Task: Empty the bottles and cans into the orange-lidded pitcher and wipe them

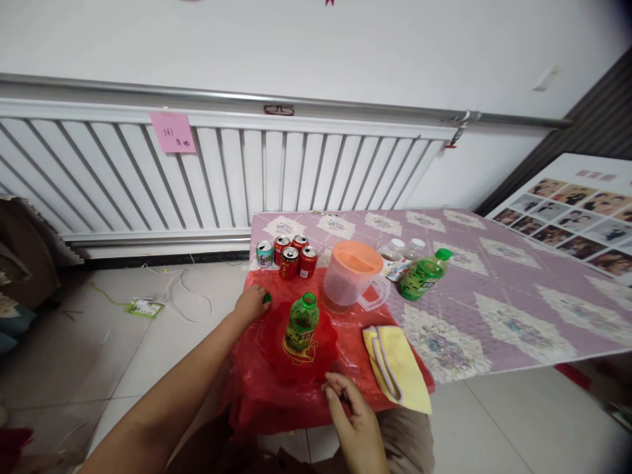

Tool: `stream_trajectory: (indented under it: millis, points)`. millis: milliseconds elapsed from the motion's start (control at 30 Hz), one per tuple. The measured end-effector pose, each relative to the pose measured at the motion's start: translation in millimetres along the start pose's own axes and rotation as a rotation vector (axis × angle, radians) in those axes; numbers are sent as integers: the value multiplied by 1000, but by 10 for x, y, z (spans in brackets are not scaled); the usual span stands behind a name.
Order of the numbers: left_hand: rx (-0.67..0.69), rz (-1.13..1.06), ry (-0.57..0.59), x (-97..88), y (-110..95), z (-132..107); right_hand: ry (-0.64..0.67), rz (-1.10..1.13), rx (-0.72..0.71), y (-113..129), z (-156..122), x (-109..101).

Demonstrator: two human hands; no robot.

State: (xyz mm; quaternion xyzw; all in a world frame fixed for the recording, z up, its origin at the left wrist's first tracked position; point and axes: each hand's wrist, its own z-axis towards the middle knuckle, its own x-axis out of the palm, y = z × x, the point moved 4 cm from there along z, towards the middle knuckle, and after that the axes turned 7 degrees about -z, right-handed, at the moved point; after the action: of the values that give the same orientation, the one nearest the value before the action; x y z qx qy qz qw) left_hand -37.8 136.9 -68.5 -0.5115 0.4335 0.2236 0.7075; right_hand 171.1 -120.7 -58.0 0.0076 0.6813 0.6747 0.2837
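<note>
1. Green bottle [302, 324] stands uncapped on the tray [324, 342].
2. My left hand [253, 304] pinches the cap [267, 298]; my right hand [354, 413] is loose, empty.
3. Step, I judge: parking the cap; next calls for gripping the bottle.

Around the near bottle [302, 322], which stands in the dish [326, 345], cans [289, 263] cluster at half past eleven, the pitcher [345, 280] sits at half past one with the far bottle [419, 280] beyond it at two, and the cloth [405, 372] lies just past three.
</note>
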Motion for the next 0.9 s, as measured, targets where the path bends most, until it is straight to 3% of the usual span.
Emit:
stream_trajectory:
  millis: [167, 233, 333, 467, 633, 800, 900]
  points:
    - [5, -127, -141, -267, -240, -365, 26, 37, 50, -44, 6, 46]
    - [19, -352, -219, -368, -417, -635, 38, 56, 53, -42, 7, 96]
    - [86, -545, -184, -383, -736, -1045, 104, 102, 55, 51, 9, 202]
    - [272, -674, -103, -229, -1079, -1404, 192, 191, 63, 264, 25, 309]
    - [364, -707, -60, -3, -1188, -1515, 221, 330, 146, 277, 14, 367]
    - [400, -710, -23, 92, -1202, -1565, 265, 634, 343, 202, -94, 460]
    - [409, -695, 3, 102, -1182, -1586, 252, 662, 363, 256, -93, 441]
